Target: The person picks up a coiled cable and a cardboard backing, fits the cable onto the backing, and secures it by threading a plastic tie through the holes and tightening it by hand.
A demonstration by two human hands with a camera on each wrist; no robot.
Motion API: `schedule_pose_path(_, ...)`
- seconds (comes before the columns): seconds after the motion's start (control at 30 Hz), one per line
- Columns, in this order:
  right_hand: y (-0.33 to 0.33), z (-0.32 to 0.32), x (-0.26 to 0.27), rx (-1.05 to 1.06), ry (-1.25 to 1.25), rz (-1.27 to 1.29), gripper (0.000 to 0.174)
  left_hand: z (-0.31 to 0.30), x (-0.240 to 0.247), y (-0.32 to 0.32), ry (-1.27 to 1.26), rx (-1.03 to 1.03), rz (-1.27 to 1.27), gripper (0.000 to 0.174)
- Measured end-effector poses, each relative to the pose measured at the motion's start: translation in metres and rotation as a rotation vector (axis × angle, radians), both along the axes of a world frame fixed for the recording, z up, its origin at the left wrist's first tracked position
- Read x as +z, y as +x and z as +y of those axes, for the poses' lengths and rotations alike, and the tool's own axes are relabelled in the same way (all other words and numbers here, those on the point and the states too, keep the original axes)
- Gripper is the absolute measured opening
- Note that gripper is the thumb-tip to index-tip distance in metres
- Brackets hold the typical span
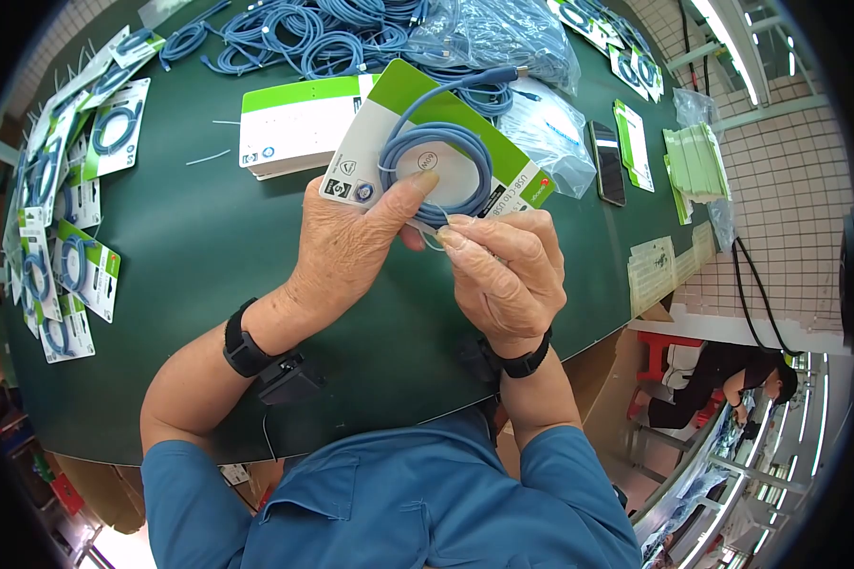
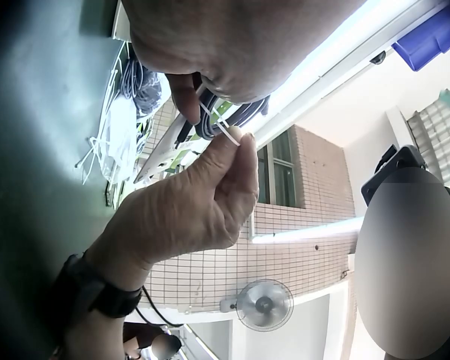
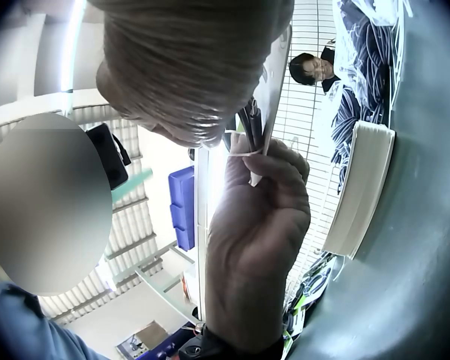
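A green and white printed card (image 1: 389,106) carries a coiled blue USB cable (image 1: 485,171) on its face. My left hand (image 1: 340,235) grips this card by its lower left edge, with the thumb lying over the coil. At the coil's lower edge, a thin white tie (image 2: 226,130) passes around the cable. My right hand (image 1: 514,277) pinches the tie between thumb and forefinger, close beside the left fingers. In the right wrist view, the left hand (image 3: 259,229) holds the card from behind, and the right hand partly hides the coil.
A stack of blank cards (image 1: 289,133) lies behind the left hand, with loose white ties (image 1: 208,157) beside it. Coiled blue cables (image 1: 299,36) and a plastic bag (image 1: 503,43) lie at the back. Carded cables (image 1: 115,130) cover the left edge; a phone (image 1: 607,163) lies right.
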State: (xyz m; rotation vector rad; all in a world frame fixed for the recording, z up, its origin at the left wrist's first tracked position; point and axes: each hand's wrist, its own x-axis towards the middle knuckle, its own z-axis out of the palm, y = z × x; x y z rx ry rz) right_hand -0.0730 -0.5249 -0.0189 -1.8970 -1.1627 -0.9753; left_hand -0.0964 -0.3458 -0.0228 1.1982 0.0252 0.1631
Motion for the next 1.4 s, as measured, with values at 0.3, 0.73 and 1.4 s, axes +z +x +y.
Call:
schedule_pose_path(0.3,0.003,0.002,-0.003,-0.003,0.025,0.015,0.034,0.000,0.000,0.001,0.023,0.010,0.010,0.033)
schedule_pose_path(0.73,0.005,0.005,-0.005,0.011,0.051,0.045,0.032,-0.001,-0.001,0.001,0.006,0.008,0.007,0.033)
schedule_pose_path(1.4,0.008,0.010,-0.003,0.043,-0.016,0.215,0.025,-0.002,-0.015,0.002,0.022,-0.002,0.018,0.026)
